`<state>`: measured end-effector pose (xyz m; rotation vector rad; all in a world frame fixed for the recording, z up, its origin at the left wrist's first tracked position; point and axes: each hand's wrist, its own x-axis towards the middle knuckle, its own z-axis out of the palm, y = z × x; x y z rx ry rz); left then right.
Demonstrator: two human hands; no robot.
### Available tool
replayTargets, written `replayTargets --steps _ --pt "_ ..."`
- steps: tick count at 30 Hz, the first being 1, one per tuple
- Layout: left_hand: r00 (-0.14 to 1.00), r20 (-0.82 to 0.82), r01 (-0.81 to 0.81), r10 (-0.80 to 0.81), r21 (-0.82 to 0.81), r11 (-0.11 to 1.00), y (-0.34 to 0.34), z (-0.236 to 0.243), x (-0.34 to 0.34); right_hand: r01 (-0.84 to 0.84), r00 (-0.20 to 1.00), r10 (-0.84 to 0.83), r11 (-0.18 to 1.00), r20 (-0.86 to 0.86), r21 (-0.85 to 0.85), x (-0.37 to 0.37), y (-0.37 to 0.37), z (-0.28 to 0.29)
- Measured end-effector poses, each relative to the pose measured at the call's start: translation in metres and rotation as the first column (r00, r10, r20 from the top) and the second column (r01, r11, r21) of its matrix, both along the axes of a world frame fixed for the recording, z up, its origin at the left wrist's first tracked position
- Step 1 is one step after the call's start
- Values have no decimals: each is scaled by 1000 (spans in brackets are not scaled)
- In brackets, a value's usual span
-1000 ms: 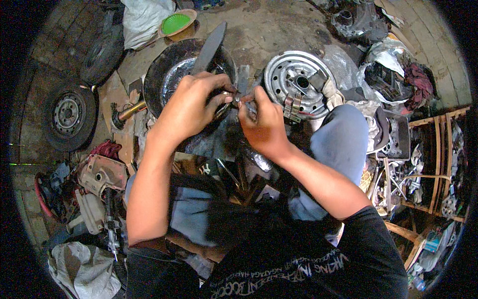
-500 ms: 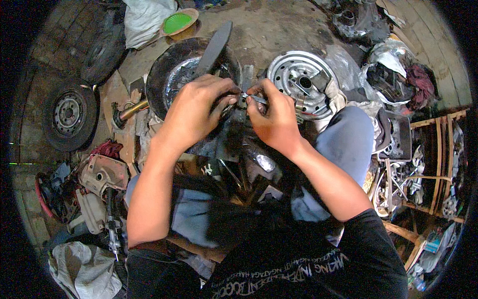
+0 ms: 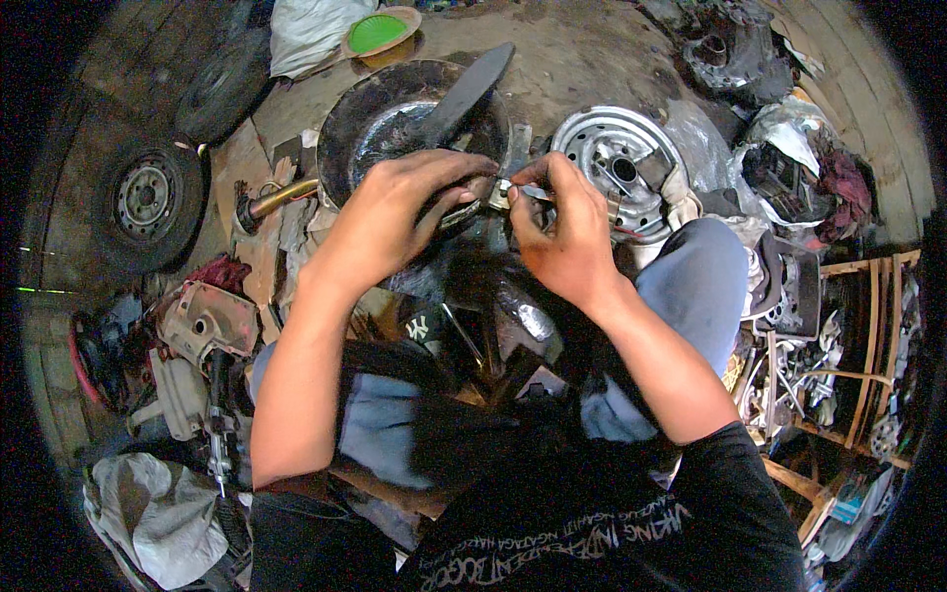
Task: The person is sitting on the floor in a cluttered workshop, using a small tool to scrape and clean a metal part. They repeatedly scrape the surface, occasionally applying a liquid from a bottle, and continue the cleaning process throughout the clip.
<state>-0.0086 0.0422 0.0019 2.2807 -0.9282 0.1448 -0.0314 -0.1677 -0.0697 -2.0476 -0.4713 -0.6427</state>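
My left hand (image 3: pixel 400 212) has its fingers curled towards the thumb, and what lies inside the grip is mostly hidden. A long dark grey blade-shaped piece (image 3: pixel 469 94) juts out beyond its knuckles. I cannot tell whether the hand holds that piece. My right hand (image 3: pixel 570 227) pinches a small flat grey metal piece (image 3: pixel 536 193) between thumb and fingers. Between the two hands shows a small pale metal part (image 3: pixel 500 193), close to the left fingertips. Under and beyond the left hand stands a wide dark round basin (image 3: pixel 335 123) with a shiny inside.
A silver wheel rim (image 3: pixel 582 133) lies beyond my right hand. Tyres (image 3: pixel 146 205) rest at the far left, near a brass-coloured tube (image 3: pixel 283 197). A yellow bowl (image 3: pixel 400 51) with a green inside stands at the back. Metal parts and a wooden rack (image 3: pixel 873 345) crowd the right.
The whole view has shifted, so the surroundings sit further right. My hands stay close together, and the small pale part between them shows more clearly. The blade-shaped piece leans further right.
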Motion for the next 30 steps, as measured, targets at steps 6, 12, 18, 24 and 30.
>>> replayTargets --steps 6,12,18,24,30 --pt "1000 19 -13 13 33 999 2 -6 1 -173 985 173 984 -24 -41 -6 -5 -5" --pt "1000 2 -26 26 43 999 -2 -3 1 -95 995 96 990 5 -101 -5 -4 0" --pt "998 -11 -65 65 -8 998 -5 -2 -3 -109 992 105 993 -76 -51 -17 -2 4" --pt "995 -21 -100 99 -62 993 -4 -8 -3 -56 996 54 998 -78 -28 -15 -2 3" --pt "997 63 -36 41 -76 996 -10 -7 -3 -59 997 57 997 -58 -41 -13 -2 3"
